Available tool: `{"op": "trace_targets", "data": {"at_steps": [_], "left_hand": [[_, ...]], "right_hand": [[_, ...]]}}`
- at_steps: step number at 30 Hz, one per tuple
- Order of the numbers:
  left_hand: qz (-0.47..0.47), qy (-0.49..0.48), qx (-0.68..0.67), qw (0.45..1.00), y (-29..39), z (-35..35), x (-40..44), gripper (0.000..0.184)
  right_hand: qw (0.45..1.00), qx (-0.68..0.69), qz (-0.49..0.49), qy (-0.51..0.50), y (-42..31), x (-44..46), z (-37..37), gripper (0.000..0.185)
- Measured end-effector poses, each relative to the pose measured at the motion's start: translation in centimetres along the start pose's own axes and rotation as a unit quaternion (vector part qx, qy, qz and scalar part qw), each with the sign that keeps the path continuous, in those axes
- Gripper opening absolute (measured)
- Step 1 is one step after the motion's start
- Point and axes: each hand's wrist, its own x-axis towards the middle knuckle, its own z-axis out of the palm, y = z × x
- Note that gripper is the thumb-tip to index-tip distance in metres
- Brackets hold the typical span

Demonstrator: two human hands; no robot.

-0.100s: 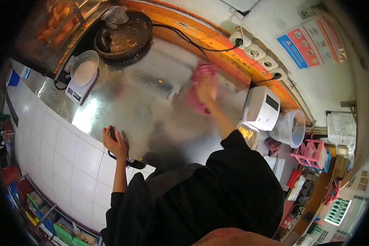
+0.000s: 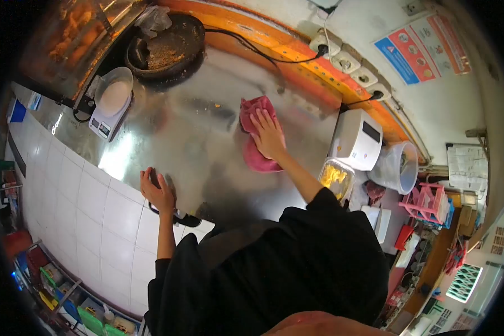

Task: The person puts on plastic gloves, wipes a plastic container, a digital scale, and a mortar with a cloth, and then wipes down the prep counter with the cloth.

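My right hand [image 2: 270, 136] lies flat on a crumpled pink cloth [image 2: 257, 157], its fingers stretched out and slightly spread. The cloth is pressed against the stainless steel tabletop [image 2: 207, 151]. Small orange-brown crumbs [image 2: 217, 105] are on the metal to the left of the cloth. At the table's near left edge rests my left hand [image 2: 158, 193], open with its fingers apart and holding nothing. A dark handle-like thing [image 2: 186, 218] sits just below that hand by the edge; its kind is unclear.
A kitchen scale [image 2: 107, 119] carries a clear bowl [image 2: 115, 92] at the left. Behind it stand a dark pan [image 2: 193, 47] and a lit glass case [image 2: 75, 42] of fried food. Right of the table are a white device [image 2: 357, 140], a container of yellow food [image 2: 336, 176] and a clear bucket [image 2: 395, 171].
My right hand and the pink cloth have slid left and nearer to my body across the steel. My left hand stays at the table edge.
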Motion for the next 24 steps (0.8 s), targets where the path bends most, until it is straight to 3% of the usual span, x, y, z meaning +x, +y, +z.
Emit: {"op": "trace_targets", "data": {"at_steps": [1,3,7,9,12,15,16,18,20,23,24], "left_hand": [[0.002,0.002,-0.005,1.0,0.0,0.0,-0.2,0.039],[0.004,0.008,-0.005,1.0,0.4,-0.1,-0.5,0.038],[0.025,0.044,-0.015,0.999,0.9,-0.1,0.1,0.033],[0.03,0.043,-0.012,0.999,0.9,-0.1,0.1,0.032],[-0.001,0.014,-0.053,0.999,-0.2,0.2,-0.3,0.039],[-0.017,0.015,-0.056,0.998,0.0,0.5,-0.7,0.038],[-0.037,0.011,-0.127,0.991,-0.4,0.7,-0.6,0.038],[-0.061,0.007,-0.192,0.979,-1.5,-0.1,-1.0,0.038],[-0.126,0.028,-0.384,0.914,-2.5,-2.3,-1.2,0.041],[-0.174,0.081,-0.352,0.916,-6.0,-8.2,-5.1,0.043],[-0.173,0.097,-0.323,0.925,-7.4,-10.3,-7.4,0.044]], "right_hand": [[0.998,0.016,-0.044,-0.039,0.1,-1.7,-0.7,0.057],[0.997,-0.03,-0.02,-0.061,4.2,-4.7,-1.2,0.057],[0.987,-0.069,0.146,-0.006,13.0,-3.8,-0.8,0.057],[0.966,-0.05,0.254,0.021,14.4,-1.2,0.3,0.058],[0.951,-0.1,0.29,0.032,10.3,0.9,3.1,0.057],[0.997,-0.065,0.04,0.001,2.0,-0.2,3.3,0.056],[0.997,-0.065,0.041,0.001,1.9,-1.0,2.1,0.056],[0.984,-0.055,-0.171,-0.02,2.0,-3.4,0.1,0.055],[0.991,-0.04,-0.119,-0.037,5.9,-3.4,-0.5,0.052],[0.998,-0.055,-0.002,0.014,10.7,-5.9,0.1,0.054],[0.999,-0.05,-0.009,0.011,10.9,-7.0,0.0,0.054]]}}
